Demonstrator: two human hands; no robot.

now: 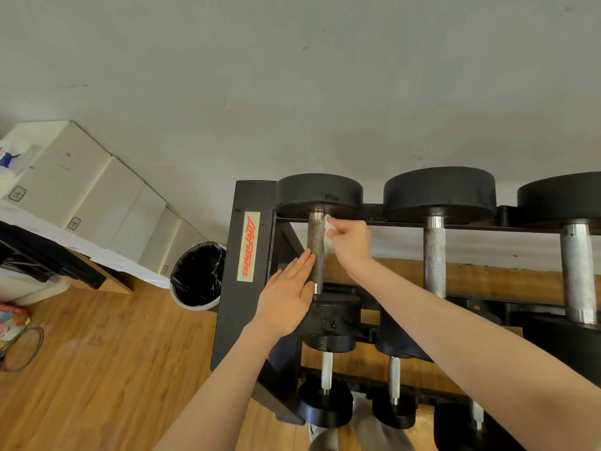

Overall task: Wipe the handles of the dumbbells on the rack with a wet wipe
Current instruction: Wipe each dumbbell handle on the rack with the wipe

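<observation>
A black dumbbell rack holds several black dumbbells with knurled metal handles. My right hand grips a white wet wipe and presses it against the right side of the leftmost top dumbbell's handle, near its far head. My left hand lies flat with straight fingers, its fingertips touching the left side of the same handle and its palm over the near head. Two more top-row handles stand to the right.
A white bin with a black liner stands left of the rack on the wooden floor. White boxes line the wall at left. Smaller dumbbells sit on the lower tier. The grey wall is directly behind.
</observation>
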